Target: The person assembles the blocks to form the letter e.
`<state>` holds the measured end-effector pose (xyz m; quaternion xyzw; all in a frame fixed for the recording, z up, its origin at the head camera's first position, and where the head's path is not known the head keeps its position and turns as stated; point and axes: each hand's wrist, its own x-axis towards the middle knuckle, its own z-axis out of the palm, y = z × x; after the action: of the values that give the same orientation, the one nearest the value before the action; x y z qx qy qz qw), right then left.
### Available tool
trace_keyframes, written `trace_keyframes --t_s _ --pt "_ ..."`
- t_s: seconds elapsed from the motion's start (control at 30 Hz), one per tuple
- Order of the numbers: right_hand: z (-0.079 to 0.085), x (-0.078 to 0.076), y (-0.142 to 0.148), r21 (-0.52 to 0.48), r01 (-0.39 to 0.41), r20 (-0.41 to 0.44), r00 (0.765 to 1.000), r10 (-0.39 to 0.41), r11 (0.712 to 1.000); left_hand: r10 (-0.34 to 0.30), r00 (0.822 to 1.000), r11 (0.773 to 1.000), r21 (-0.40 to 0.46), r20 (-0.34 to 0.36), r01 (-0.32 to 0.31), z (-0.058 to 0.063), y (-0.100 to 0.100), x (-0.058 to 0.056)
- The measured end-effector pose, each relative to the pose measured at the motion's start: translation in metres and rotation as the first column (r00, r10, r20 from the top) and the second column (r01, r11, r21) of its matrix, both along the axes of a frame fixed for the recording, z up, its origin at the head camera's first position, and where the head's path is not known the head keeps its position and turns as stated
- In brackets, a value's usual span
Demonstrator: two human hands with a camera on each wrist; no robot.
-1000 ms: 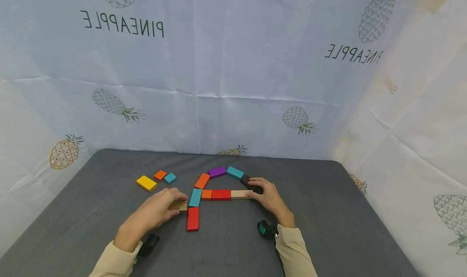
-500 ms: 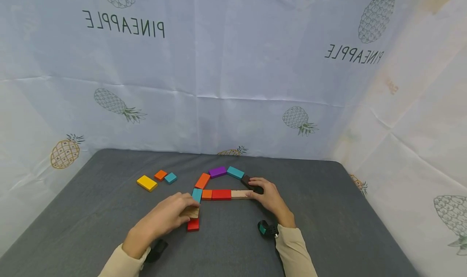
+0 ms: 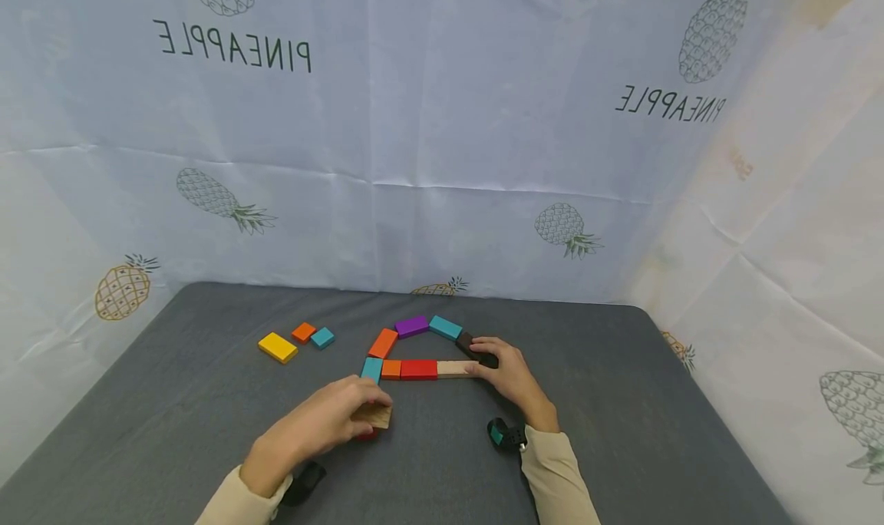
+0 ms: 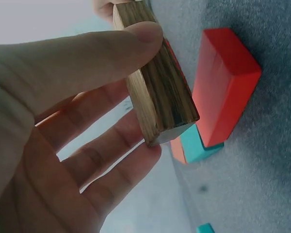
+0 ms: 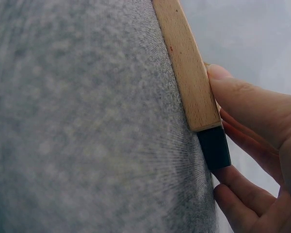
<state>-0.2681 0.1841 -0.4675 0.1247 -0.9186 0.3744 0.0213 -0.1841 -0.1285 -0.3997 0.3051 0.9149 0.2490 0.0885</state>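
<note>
My left hand (image 3: 321, 421) pinches a brown wood-grain block (image 4: 167, 90) between thumb and fingertips. In the head view that block overlaps a red block (image 3: 368, 435), mostly hidden at the lower end of a row. My right hand (image 3: 512, 375) rests at the right end of the layout. Its fingers curl round a black block (image 5: 215, 149), while the thumb lies against a pale wooden block (image 5: 191, 73). Beside the pale one lie a red block (image 3: 418, 369) and a small orange block (image 3: 390, 369), in a straight line reaching a teal block (image 3: 371, 368).
An orange block (image 3: 383, 343), a purple block (image 3: 412, 326) and a teal block (image 3: 445, 327) curve along the far side. Farther left lie a yellow block (image 3: 278, 348), a small orange block (image 3: 303, 332) and a small teal block (image 3: 322, 338) on the grey tabletop (image 3: 608, 402).
My left hand has carried the brown block right and toward the near side, from left of the row to over the near red block. The right hand has stayed put.
</note>
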Motion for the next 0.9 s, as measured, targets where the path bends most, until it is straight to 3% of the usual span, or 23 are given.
trace_keyframes --t_s 0.4,0.9 --pt "0.000 0.000 -0.001 -0.010 0.004 -0.007 1.000 -0.004 1.000 -0.122 0.992 0.992 0.046 0.019 0.121 -0.008 0.014 0.004" --pt "0.000 0.001 -0.001 -0.010 0.006 -0.027 1.000 -0.006 1.000 -0.175 0.984 0.983 -0.049 -0.014 0.174 -0.013 0.033 0.014"
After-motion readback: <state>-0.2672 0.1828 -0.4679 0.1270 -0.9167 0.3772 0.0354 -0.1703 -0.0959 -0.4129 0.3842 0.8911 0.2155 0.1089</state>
